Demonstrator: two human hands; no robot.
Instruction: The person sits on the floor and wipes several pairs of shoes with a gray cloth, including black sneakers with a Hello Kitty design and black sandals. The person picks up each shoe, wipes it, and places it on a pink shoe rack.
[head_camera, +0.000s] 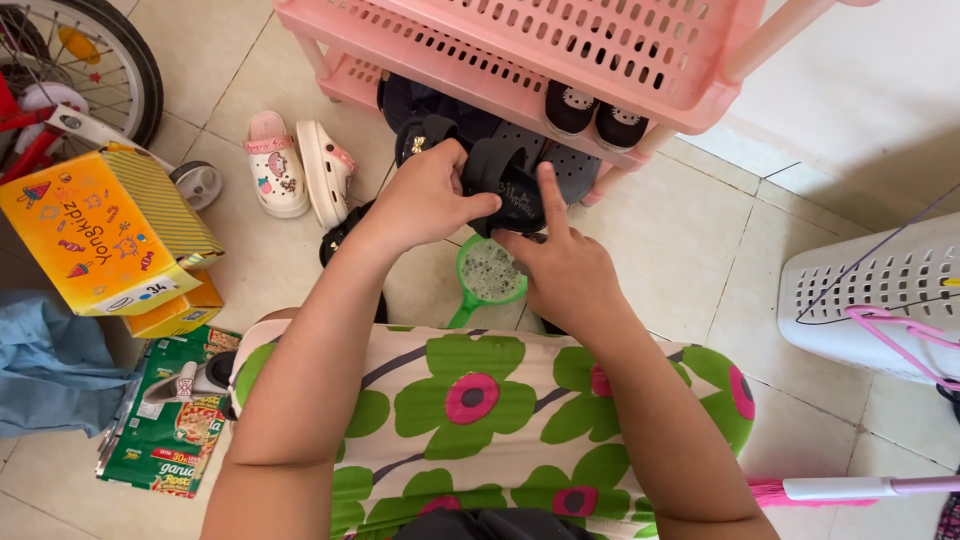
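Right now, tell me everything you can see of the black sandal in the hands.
The black sandal looks like moulded rubber or foam, with a broad strap over the top. It is held tilted at the low shelf of the pink rack. The left hand grips its left side and strap; the right hand supports it from below, forefinger pressed up against it. Its sole is hidden.

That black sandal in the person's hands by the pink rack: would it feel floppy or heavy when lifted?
Probably light: the left hand holds the black sandal up with a loose grip. Its perforated strap suggests soft foam or rubber, so likely somewhat bendy. The right hand steadies it with one finger, so it seems unlikely to slip.
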